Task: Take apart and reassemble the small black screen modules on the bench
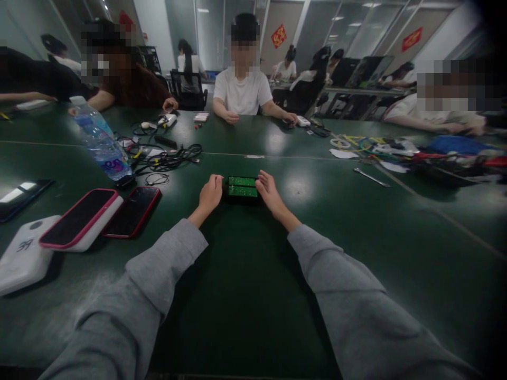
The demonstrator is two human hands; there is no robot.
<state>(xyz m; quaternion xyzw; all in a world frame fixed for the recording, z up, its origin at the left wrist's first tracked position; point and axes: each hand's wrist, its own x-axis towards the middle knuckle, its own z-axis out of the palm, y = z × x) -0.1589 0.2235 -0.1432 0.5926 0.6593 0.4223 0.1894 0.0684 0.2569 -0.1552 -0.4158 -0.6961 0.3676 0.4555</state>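
Phones: far L on the tabletop (237, 295) I've got a dark phone (24, 199), a white box (27, 264), a pink-edged phone (81, 219) sat on smth white, then a red-edged phone (133, 212). Dark phone & white box are cut off by the frame.
Bottle: water bottle (102, 142) just beyond the phones, looks tilted; can't tell if that's lens warp.
Leads: black cables (178, 155) tangled R of the bottle, ends hard to sort.
L hand: my L hand (210, 192) is at the L end of the black holder (242, 200); fingers curled in, tips lost vs. the dark edge, so can't tell if they grip or only touch.
Boards: two green boards (243, 191), one behind the other, in the black holder btwn my hands, abt mid-frame. Step in hand, I'd judge: steadying them from both ends. Small parts too fine to read; underside hidden, so can't tell if it's resting or lifted.
R hand: my R hand (273, 196) is at the R end, fingers part-spread, tips over the edge; can't confirm a firm hold. Next move, imo, calls for light, even pressure both sides.
Spanner: spanner (371, 178) lies well apart, to the R.
Pile: far R, cable pile (420, 153) w/ smth blue; bits overlap, can't ID most.
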